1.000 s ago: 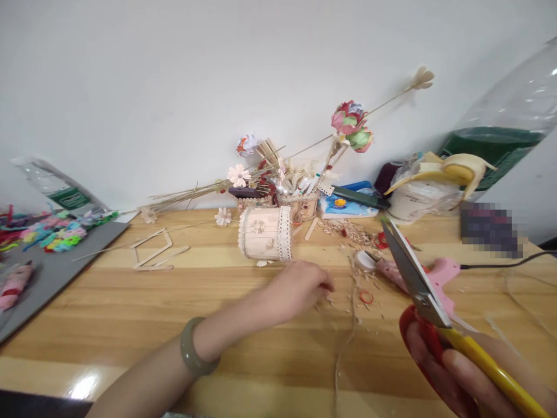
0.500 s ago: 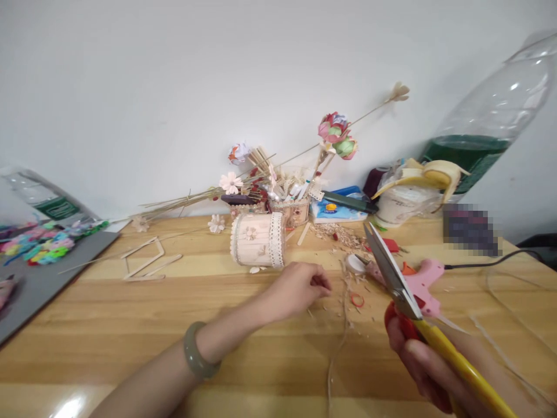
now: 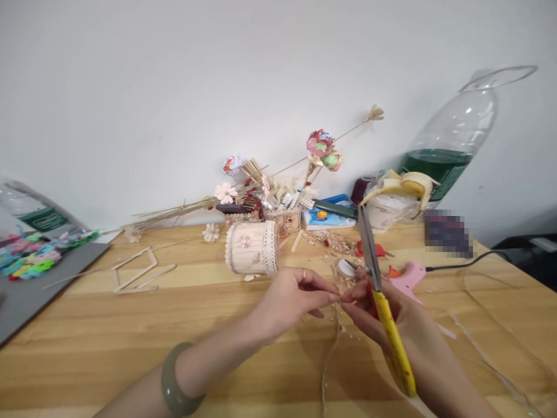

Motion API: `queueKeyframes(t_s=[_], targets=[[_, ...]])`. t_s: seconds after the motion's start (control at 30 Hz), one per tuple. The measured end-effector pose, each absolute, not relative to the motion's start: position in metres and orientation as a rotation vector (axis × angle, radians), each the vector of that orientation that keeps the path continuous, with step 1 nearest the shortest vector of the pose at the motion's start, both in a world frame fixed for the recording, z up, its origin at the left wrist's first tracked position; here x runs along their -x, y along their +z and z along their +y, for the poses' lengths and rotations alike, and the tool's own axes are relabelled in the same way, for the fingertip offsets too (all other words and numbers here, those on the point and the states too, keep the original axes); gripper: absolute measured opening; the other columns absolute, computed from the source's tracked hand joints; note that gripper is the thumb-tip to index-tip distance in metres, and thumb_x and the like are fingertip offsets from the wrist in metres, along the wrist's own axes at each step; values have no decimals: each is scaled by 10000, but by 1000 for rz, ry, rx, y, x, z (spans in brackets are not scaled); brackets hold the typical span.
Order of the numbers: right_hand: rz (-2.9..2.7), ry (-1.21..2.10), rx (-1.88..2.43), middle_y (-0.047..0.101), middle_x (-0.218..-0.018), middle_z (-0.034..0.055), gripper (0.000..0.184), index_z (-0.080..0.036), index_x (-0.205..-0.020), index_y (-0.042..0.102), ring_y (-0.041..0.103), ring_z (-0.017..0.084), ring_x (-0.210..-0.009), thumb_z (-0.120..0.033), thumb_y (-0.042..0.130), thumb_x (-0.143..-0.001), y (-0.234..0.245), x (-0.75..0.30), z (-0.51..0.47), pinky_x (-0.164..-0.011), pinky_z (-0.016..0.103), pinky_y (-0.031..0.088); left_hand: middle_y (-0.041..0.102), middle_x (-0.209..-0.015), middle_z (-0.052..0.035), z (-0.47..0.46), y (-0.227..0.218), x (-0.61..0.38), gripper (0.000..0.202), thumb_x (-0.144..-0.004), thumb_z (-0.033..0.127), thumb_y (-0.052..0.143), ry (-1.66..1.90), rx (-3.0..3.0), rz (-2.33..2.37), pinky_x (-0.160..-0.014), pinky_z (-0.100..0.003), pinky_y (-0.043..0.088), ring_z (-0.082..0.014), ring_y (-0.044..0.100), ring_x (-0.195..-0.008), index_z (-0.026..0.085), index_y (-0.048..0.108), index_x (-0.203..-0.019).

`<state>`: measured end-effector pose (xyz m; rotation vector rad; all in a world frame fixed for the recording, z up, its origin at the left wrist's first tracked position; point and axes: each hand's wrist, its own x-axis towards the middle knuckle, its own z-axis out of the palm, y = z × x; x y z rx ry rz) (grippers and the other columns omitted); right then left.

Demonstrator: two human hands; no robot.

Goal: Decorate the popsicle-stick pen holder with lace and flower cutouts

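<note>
My left hand (image 3: 292, 297), with a ring and a green bangle on its wrist, pinches the end of a thin twine (image 3: 329, 354) above the wooden table (image 3: 130, 342). My right hand (image 3: 383, 316) meets it fingertip to fingertip and also grips yellow-and-red scissors (image 3: 378, 278), blades pointing up and away. The twine trails down toward the near edge. Behind the hands lies a popsicle-stick cylinder with lace trim (image 3: 250, 254) on its side.
A pink glue gun (image 3: 409, 275) with a black cord lies to the right. Paper flowers on sticks (image 3: 322, 150), a cut plastic bottle (image 3: 452, 145), a cup with banana peel (image 3: 395, 200) line the wall. Loose sticks (image 3: 139, 273) and a grey board (image 3: 39, 284) sit left.
My right hand swung the scissors in from the right and upright, meeting the left hand. The left hand lifted slightly and now pinches the twine.
</note>
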<state>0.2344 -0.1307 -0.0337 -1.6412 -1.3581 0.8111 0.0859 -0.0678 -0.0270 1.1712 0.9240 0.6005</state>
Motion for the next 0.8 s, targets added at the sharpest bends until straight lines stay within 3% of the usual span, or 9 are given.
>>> queueKeyframes(t_s=[0.33, 0.6, 0.8], targets=[[-1311, 860, 1634, 568, -575, 0, 264, -207, -606, 505, 526, 146, -549, -442, 624, -615, -19, -227, -129, -515, 253, 426, 663, -637, -7, -67, -22, -81, 89, -667, 203, 658, 568, -1114, 870, -548, -205, 452, -82, 567, -554, 129, 679, -711], [-1374, 997, 1767, 456, -546, -28, 296, -208, -574, 442, 388, 105, -507, -476, 567, -594, -2, -223, -130, -483, 242, 314, 607, -557, 34, -67, -16, -76, 34, -604, 168, 682, 459, -1312, 882, -550, -206, 400, -72, 515, -528, 139, 673, -618], [-1367, 1003, 1723, 466, -558, -28, 272, -205, -591, 448, 404, 105, -517, -444, 578, -596, -4, -225, -128, -489, 237, 328, 604, -552, 40, -65, -16, -74, 25, -612, 161, 668, 433, -1314, 854, -553, -202, 404, -69, 520, -531, 139, 658, -607]])
